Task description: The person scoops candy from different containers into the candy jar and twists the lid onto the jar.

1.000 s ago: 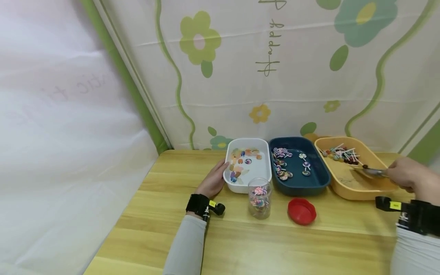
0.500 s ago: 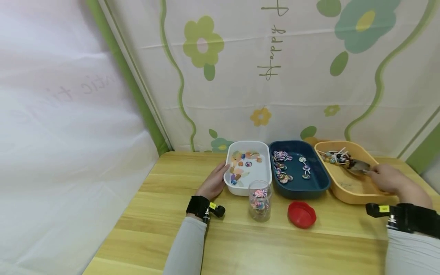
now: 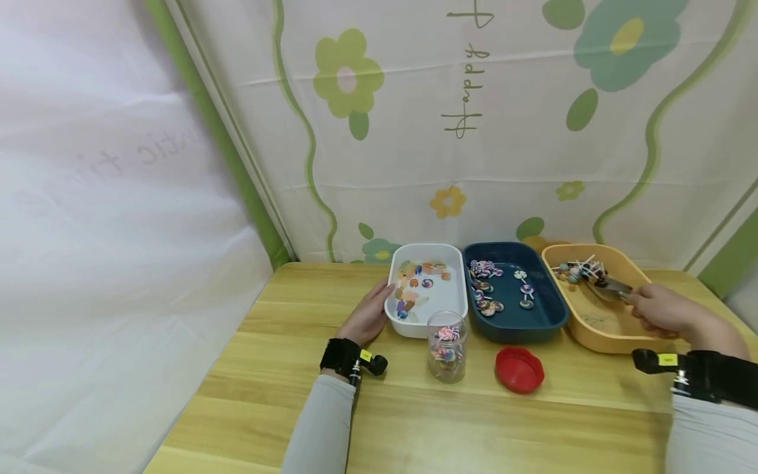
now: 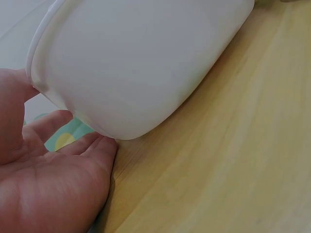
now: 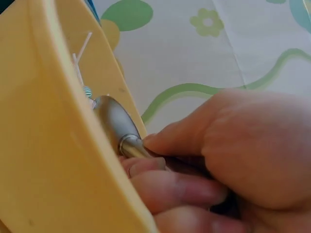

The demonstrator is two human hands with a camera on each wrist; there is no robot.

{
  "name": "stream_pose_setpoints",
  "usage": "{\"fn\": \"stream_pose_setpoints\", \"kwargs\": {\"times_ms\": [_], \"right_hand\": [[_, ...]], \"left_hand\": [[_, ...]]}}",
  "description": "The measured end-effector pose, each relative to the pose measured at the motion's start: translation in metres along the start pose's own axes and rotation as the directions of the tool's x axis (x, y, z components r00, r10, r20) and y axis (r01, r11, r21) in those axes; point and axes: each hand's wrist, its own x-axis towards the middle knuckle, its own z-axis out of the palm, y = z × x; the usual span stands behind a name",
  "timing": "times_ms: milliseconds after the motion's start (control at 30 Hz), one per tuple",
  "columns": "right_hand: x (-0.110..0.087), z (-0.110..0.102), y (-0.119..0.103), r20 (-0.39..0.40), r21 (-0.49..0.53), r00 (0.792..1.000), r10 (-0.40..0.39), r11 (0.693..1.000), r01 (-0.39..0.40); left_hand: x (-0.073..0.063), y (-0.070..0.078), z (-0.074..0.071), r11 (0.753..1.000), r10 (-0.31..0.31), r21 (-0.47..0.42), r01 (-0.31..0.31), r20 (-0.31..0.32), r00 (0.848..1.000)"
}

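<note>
My right hand point(image 3: 666, 309) grips the handle of a metal scoop point(image 3: 614, 287) inside the yellow tray point(image 3: 616, 334). The scoop's blade sits at the lollipops point(image 3: 583, 270) piled at the tray's far end. In the right wrist view, fingers curl round the handle and the scoop head point(image 5: 114, 119) shows past the yellow wall. My left hand point(image 3: 367, 315) holds the left side of a white tray point(image 3: 408, 328). Its thumb lies at the rim and its fingertips point(image 4: 104, 141) touch the outer wall. Candy-like pieces and lollipops lie in the white tray.
Between the two trays stands a dark blue tray point(image 3: 521, 334) with several lollipops. A clear jar point(image 3: 448, 372) partly filled with lollipops stands in front of the white tray. A red lid point(image 3: 519, 370) lies to its right on the wooden table point(image 3: 414, 428). A printed curtain hangs behind.
My right hand has moved the scoop forward and left, from the yellow tray's right side to the lollipop pile. The left hand keeps its place on the white tray.
</note>
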Motion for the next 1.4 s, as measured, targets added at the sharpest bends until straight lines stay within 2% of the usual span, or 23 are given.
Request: {"fn": "stream_pose_setpoints", "kwargs": {"times_ms": [367,633,800,1067,1167,1400], "right_hand": [[0.002,0.003,0.0,0.043,0.079,0.998,-0.053,0.996,0.05],[-0.002,0.001,-0.003,0.071,0.093,0.996,-0.056,0.994,0.049],[0.0,0.001,-0.002,0.085,0.103,0.992,-0.095,0.991,0.086],[0.004,0.004,0.007,0.05,0.117,0.992,-0.119,0.987,0.112],[0.006,0.005,0.009,0.033,0.155,0.987,-0.159,0.976,0.153],[0.008,0.008,0.008,-0.025,0.248,0.95,-0.311,0.919,0.307]], "left_hand": [[0.0,0.0,0.001,1.0,0.005,-0.001,-0.005,-0.014,1.0],[-0.001,0.001,0.001,1.0,-0.004,-0.009,0.004,-0.026,1.0],[-0.001,0.001,0.001,1.0,-0.008,-0.005,0.008,-0.029,1.0],[0.0,0.002,0.001,1.0,-0.005,-0.003,0.005,-0.018,1.0],[0.0,0.002,0.0,1.0,-0.008,-0.003,0.008,-0.016,1.0],[-0.002,0.001,-0.001,1.0,-0.012,0.01,0.012,-0.014,1.0]]}}
